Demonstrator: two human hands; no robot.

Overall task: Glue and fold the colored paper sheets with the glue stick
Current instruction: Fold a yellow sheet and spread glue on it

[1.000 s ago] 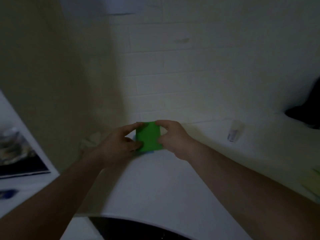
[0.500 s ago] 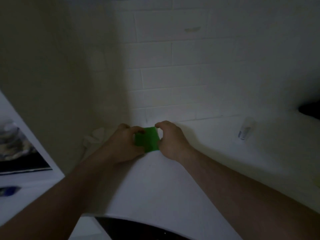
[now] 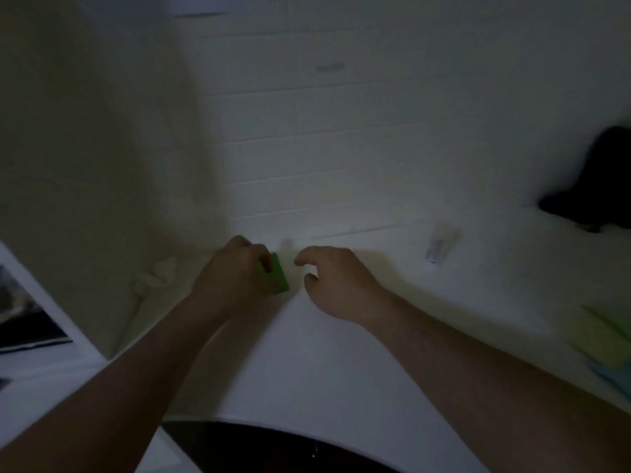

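The scene is dim and blurred. A folded green paper sits at the far middle of the white table, and my left hand grips it with curled fingers over its left part. My right hand hovers just right of the paper, apart from it, fingers loosely curled and holding nothing. A small pale tube, likely the glue stick, stands farther right near the wall. Yellow, green and blue paper sheets lie at the right edge.
A tiled wall rises right behind the table. Crumpled white paper or cloth lies in the left corner. A dark object sits at far right. A lower surface with a dark picture is at left.
My right hand has let go of the green paper and moved slightly right. My left hand keeps the paper and has turned it, so less of it shows.
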